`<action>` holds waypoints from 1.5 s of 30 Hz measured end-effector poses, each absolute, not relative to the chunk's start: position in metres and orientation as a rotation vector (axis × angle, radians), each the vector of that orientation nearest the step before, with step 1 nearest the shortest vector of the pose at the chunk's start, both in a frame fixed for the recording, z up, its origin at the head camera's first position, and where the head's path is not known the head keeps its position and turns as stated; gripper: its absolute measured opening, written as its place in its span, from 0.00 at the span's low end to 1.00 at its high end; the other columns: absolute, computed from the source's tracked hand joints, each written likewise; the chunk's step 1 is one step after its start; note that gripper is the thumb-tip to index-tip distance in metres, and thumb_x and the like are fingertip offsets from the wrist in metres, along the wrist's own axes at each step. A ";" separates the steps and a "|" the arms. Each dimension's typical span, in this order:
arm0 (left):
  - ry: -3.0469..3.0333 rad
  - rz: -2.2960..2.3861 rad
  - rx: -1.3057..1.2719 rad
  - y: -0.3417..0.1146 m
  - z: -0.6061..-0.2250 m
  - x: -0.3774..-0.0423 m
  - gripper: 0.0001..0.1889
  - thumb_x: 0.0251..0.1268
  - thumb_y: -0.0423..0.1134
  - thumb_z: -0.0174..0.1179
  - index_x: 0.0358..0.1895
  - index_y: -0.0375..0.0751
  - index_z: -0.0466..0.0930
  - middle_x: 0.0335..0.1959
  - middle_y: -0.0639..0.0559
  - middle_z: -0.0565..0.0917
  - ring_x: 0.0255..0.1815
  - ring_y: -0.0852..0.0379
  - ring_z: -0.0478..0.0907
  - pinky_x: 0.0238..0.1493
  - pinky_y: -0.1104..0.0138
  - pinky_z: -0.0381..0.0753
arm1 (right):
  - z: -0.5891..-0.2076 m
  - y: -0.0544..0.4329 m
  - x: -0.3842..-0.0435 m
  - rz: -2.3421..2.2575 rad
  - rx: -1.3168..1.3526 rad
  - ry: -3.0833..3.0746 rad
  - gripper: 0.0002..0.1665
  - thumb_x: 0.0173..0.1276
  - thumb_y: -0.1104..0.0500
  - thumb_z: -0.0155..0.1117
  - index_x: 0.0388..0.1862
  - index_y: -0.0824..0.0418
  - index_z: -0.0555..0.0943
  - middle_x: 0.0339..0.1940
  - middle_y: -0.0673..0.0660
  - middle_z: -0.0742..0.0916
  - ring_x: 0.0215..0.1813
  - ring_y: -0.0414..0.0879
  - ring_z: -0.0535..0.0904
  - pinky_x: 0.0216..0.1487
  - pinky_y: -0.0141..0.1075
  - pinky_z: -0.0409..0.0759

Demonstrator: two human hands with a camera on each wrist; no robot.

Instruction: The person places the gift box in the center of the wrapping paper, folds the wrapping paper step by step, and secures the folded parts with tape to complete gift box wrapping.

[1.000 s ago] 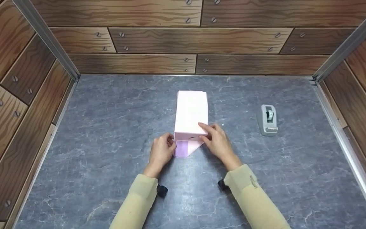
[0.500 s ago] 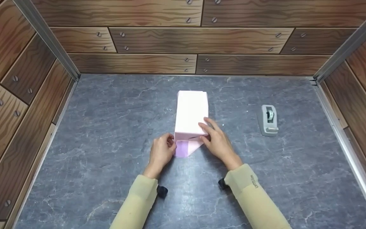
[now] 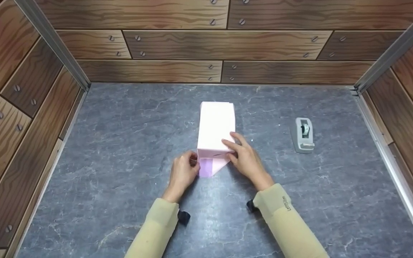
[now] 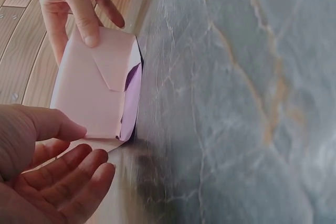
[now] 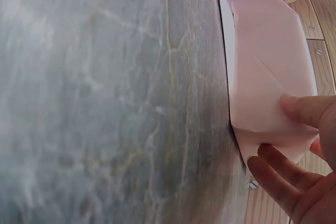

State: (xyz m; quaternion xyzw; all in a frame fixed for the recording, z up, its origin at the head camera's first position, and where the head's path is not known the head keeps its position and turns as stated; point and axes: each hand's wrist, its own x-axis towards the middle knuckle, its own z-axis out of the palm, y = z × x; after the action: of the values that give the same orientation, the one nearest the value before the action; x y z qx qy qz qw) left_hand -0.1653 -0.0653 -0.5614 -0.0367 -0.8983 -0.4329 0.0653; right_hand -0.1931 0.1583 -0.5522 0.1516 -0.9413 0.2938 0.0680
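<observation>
In the head view, a pink paper-wrapped box (image 3: 216, 123) sits mid-table with a purple-lined flap (image 3: 205, 167) stretched toward the person; the step in hand seems to be folding that near end. The left hand (image 3: 184, 171) pinches paper at the near left corner, the right hand (image 3: 247, 163) grips the near right corner. Well apart rightward, a tape dispenser (image 3: 303, 134) stands on the grey marbled tabletop (image 3: 120, 143), enclosed by wood-print panels (image 3: 224, 44) and metal posts (image 3: 393, 53). The left wrist view shows a diagonal fold across the end face. In the right wrist view, the right thumb presses that face; next probably calls for holding the folds tight while raising the flap
</observation>
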 end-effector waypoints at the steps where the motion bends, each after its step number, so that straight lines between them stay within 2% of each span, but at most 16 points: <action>1: -2.713 -1.307 -0.108 -0.065 -0.561 -0.165 0.08 0.52 0.26 0.65 0.36 0.35 0.83 0.32 0.45 0.86 0.32 0.54 0.84 0.35 0.63 0.84 | -0.552 0.158 -0.193 0.887 0.454 -2.836 0.30 0.63 0.62 0.72 0.64 0.48 0.79 0.73 0.54 0.70 0.66 0.56 0.73 0.59 0.49 0.75; 8: -2.750 -1.231 -0.121 -0.062 -0.560 -0.165 0.03 0.55 0.29 0.65 0.33 0.36 0.84 0.28 0.49 0.85 0.28 0.58 0.81 0.32 0.64 0.82 | -0.553 0.159 -0.193 0.919 0.463 -2.808 0.30 0.62 0.63 0.72 0.64 0.48 0.80 0.72 0.54 0.71 0.65 0.56 0.73 0.59 0.48 0.75; 14: -2.751 -1.252 -0.288 -0.062 -0.563 -0.169 0.07 0.61 0.30 0.62 0.40 0.36 0.88 0.36 0.47 0.88 0.37 0.54 0.84 0.42 0.61 0.83 | -0.554 0.159 -0.194 0.922 0.496 -2.764 0.28 0.62 0.64 0.72 0.62 0.51 0.81 0.71 0.56 0.72 0.65 0.56 0.73 0.60 0.47 0.75; 19: -2.743 -1.167 -0.534 -0.066 -0.568 -0.172 0.09 0.56 0.23 0.63 0.38 0.36 0.88 0.39 0.46 0.86 0.43 0.50 0.83 0.49 0.58 0.81 | -0.554 0.159 -0.194 0.929 0.500 -2.758 0.28 0.62 0.64 0.72 0.62 0.51 0.81 0.70 0.56 0.72 0.66 0.56 0.73 0.61 0.48 0.74; 22: -2.773 -1.107 -0.670 -0.068 -0.570 -0.173 0.12 0.53 0.22 0.63 0.40 0.34 0.87 0.43 0.45 0.84 0.47 0.47 0.81 0.53 0.57 0.78 | -0.553 0.160 -0.194 0.930 0.500 -2.757 0.28 0.62 0.64 0.72 0.62 0.51 0.81 0.70 0.56 0.72 0.65 0.57 0.73 0.61 0.48 0.74; 29: -2.884 -0.857 -0.880 -0.068 -0.569 -0.170 0.18 0.61 0.29 0.64 0.55 0.35 0.82 0.52 0.43 0.79 0.54 0.45 0.76 0.58 0.55 0.74 | -0.554 0.160 -0.194 0.907 0.503 -2.762 0.28 0.62 0.63 0.72 0.62 0.50 0.81 0.70 0.56 0.72 0.65 0.56 0.73 0.60 0.47 0.74; 37: -2.915 -0.600 -0.887 -0.065 -0.566 -0.160 0.17 0.62 0.30 0.61 0.55 0.37 0.80 0.57 0.41 0.77 0.57 0.44 0.76 0.60 0.54 0.73 | -0.554 0.159 -0.194 0.913 0.501 -2.756 0.29 0.62 0.63 0.72 0.62 0.50 0.81 0.70 0.56 0.72 0.66 0.57 0.73 0.61 0.48 0.74; 41: -2.961 -0.458 -0.897 -0.063 -0.566 -0.155 0.19 0.67 0.37 0.60 0.60 0.40 0.79 0.62 0.40 0.73 0.61 0.42 0.73 0.62 0.49 0.71 | -0.554 0.159 -0.194 0.930 0.499 -2.744 0.29 0.61 0.63 0.73 0.61 0.50 0.82 0.70 0.56 0.73 0.64 0.57 0.74 0.59 0.48 0.76; 45: -3.025 -0.374 -0.902 -0.062 -0.567 -0.153 0.25 0.68 0.46 0.60 0.65 0.40 0.75 0.67 0.41 0.69 0.66 0.41 0.67 0.64 0.44 0.66 | -0.555 0.159 -0.194 0.929 0.499 -2.745 0.29 0.60 0.63 0.73 0.61 0.50 0.82 0.70 0.55 0.73 0.63 0.57 0.75 0.57 0.48 0.77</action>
State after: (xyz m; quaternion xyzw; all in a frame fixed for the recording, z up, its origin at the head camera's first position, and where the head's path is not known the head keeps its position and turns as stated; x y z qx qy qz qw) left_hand -0.1526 -0.0621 -0.5667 -0.2838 -0.9515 -0.1176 -0.0184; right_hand -0.1944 0.1593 -0.5549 0.1687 -0.9288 0.3143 0.1002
